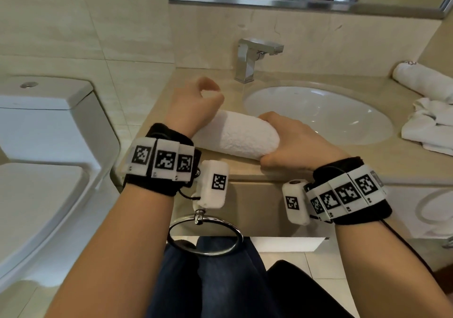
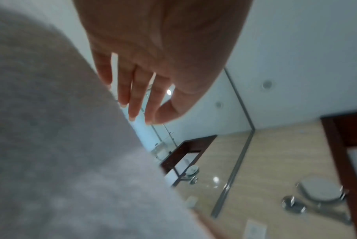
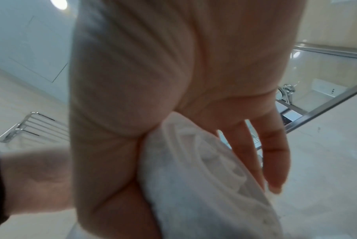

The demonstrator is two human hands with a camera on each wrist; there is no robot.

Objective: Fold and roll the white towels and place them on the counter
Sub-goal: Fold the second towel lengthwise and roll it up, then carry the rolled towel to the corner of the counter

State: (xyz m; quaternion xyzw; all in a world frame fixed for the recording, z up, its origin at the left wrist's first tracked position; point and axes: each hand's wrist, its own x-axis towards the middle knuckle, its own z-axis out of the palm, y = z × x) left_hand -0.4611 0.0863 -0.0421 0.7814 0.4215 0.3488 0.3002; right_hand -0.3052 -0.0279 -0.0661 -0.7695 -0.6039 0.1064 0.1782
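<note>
A tightly rolled white towel lies on the beige counter, just left of the sink. My right hand grips the roll's right end, thumb on the near side and fingers over the far side. In the right wrist view the spiral end of the rolled towel sits against my palm, with my fingers reaching past it. My left hand is lifted above the roll's left end, fingers loosely bent and holding nothing. The left wrist view shows the left hand empty, with the towel close below.
A second rolled towel lies at the back right of the counter, with a heap of loose white towels in front of it. The sink basin and chrome faucet are in the middle. A toilet stands on the left. A towel ring hangs below the counter edge.
</note>
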